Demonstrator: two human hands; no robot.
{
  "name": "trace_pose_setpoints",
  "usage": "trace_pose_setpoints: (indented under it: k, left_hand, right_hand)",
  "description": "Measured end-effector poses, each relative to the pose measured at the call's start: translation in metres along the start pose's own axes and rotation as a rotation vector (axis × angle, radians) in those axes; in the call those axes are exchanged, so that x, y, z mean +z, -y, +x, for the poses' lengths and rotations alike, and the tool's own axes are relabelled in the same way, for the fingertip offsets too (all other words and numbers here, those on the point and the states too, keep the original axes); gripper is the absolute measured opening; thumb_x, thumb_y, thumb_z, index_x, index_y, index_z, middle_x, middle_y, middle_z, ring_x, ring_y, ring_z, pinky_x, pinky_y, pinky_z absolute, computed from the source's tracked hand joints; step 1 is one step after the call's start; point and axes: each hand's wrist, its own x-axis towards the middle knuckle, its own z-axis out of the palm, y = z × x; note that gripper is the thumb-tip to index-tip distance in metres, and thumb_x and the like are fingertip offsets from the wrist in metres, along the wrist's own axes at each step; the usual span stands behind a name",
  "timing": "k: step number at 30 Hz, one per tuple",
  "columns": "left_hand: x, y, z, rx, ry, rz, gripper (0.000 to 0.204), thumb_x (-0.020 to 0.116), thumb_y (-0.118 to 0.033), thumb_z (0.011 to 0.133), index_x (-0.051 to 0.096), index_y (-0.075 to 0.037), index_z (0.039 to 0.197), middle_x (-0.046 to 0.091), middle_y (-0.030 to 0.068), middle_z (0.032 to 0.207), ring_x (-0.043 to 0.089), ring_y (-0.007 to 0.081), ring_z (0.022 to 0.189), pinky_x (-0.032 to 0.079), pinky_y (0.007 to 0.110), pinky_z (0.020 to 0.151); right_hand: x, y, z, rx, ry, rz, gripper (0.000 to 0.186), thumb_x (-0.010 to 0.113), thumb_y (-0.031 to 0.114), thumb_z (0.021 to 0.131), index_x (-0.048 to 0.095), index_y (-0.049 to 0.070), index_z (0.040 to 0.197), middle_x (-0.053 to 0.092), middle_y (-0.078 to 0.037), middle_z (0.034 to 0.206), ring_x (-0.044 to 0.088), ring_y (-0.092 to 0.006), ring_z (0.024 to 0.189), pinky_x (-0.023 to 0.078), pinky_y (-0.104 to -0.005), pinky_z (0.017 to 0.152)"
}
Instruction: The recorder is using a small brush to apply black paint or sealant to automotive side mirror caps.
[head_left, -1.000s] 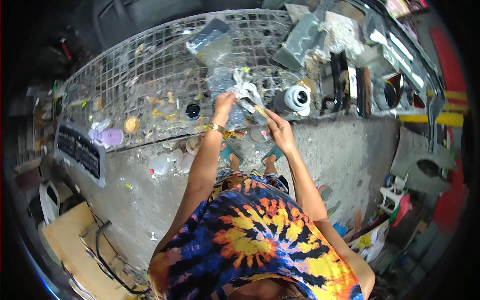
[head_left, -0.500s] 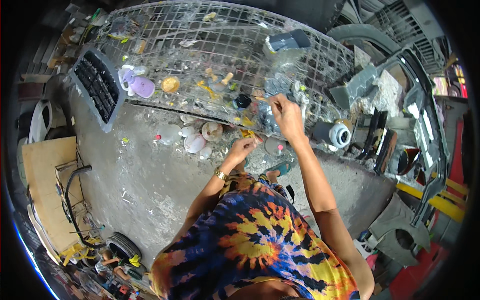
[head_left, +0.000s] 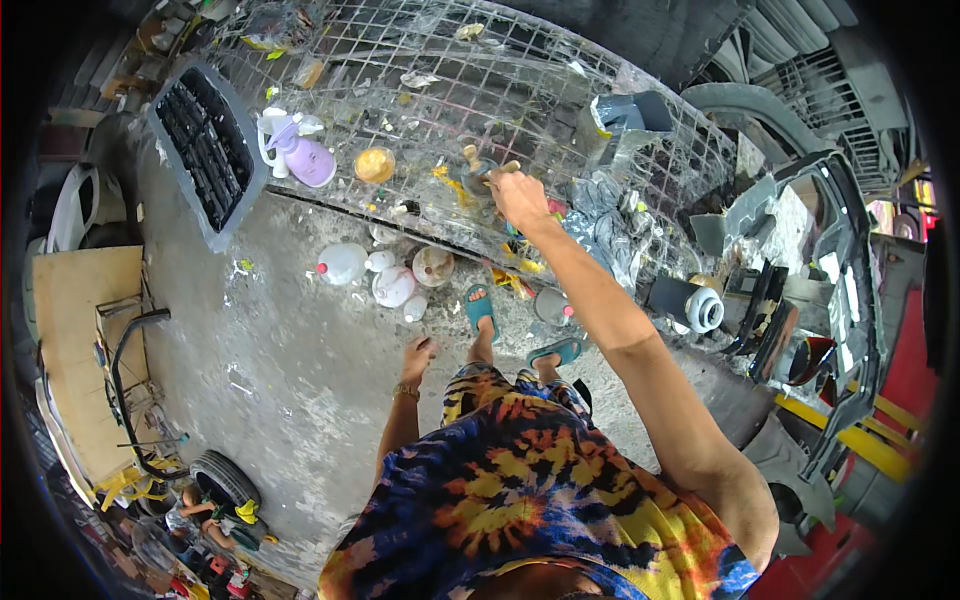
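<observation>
My right hand (head_left: 521,199) reaches over the wire-mesh table (head_left: 400,122), its fingers closed at a wooden-handled tool (head_left: 510,168); the tool's far part is hidden. Beside it lies a second wooden handle (head_left: 472,156) with yellow smears around it. An amber round tub (head_left: 375,165) stands farther left, and a lilac bottle (head_left: 307,163) rests beyond that. My left hand (head_left: 420,352) hangs low over the concrete floor, fingers curled together. Whether anything is in them I cannot make out. Crumpled grey plastic sheeting (head_left: 605,225) lies right of my right hand.
Several plastic jugs (head_left: 343,263) stand on the floor under the table's near edge. A black grille panel (head_left: 207,150) leans at the left end. A grey cylinder with a white ring (head_left: 688,304) and car body parts (head_left: 845,290) crowd the right. A tyre (head_left: 226,480) lies lower left.
My right hand has moved left across the table to the wooden handles. My left hand has drawn back and down, away from the table edge. The view has shifted slightly.
</observation>
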Motion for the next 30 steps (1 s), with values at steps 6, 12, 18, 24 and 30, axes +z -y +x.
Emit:
trace_pose_setpoints:
  k: [6,12,18,24,30]
  left_hand:
    - [-0.035,0.055,-0.003,-0.168,0.035,-0.015,0.033,0.054,-0.026,0.090,0.060,-0.005,0.114,0.069,0.0062,0.087,0.060,0.0142,0.068,0.044,0.028,0.058]
    - [-0.035,0.036,0.010,-0.199,0.047,0.001,0.030,0.056,-0.021,0.088,0.062,-0.001,0.109,0.070,0.0083,0.086,0.064,0.0147,0.068,0.046,0.027,0.055]
    - [-0.031,-0.007,0.033,-0.159,0.122,0.099,0.034,0.057,-0.022,0.088,0.058,-0.004,0.117,0.070,0.0083,0.090,0.063,0.0144,0.068,0.044,0.026,0.054]
    - [-0.025,-0.035,0.050,0.035,0.203,0.105,0.030,0.056,-0.019,0.087,0.062,-0.004,0.112,0.069,0.0080,0.088,0.063,0.0143,0.066,0.046,0.024,0.054]
    - [-0.014,-0.049,0.044,-0.041,0.134,0.218,0.026,0.057,-0.023,0.091,0.063,-0.004,0.109,0.068,0.0066,0.086,0.060,0.0104,0.064,0.045,0.024,0.054]
  right_hand:
    - [0.003,0.003,0.003,0.025,0.008,-0.031,0.020,0.050,0.019,0.088,0.065,0.007,0.093,0.066,-0.020,0.079,0.066,-0.0359,0.076,0.053,-0.0463,0.068]
    - [-0.044,-0.007,-0.071,0.200,-0.260,0.317,0.012,0.058,0.016,0.084,0.059,0.006,0.091,0.064,-0.021,0.077,0.063,-0.0401,0.074,0.051,-0.0479,0.068]
    - [-0.095,-0.061,-0.199,0.559,-0.565,0.556,0.016,0.059,0.014,0.087,0.059,0.005,0.101,0.064,-0.019,0.076,0.063,-0.0385,0.072,0.049,-0.0432,0.064]
    - [-0.075,-0.130,-0.264,0.691,-0.557,0.123,0.014,0.055,0.009,0.085,0.059,0.001,0.096,0.064,-0.020,0.076,0.062,-0.0389,0.072,0.048,-0.0452,0.064]
    - [-0.034,-0.165,-0.245,0.617,-0.220,0.020,0.013,0.050,0.004,0.080,0.061,0.003,0.088,0.064,-0.022,0.081,0.063,-0.0401,0.079,0.050,-0.0493,0.069]
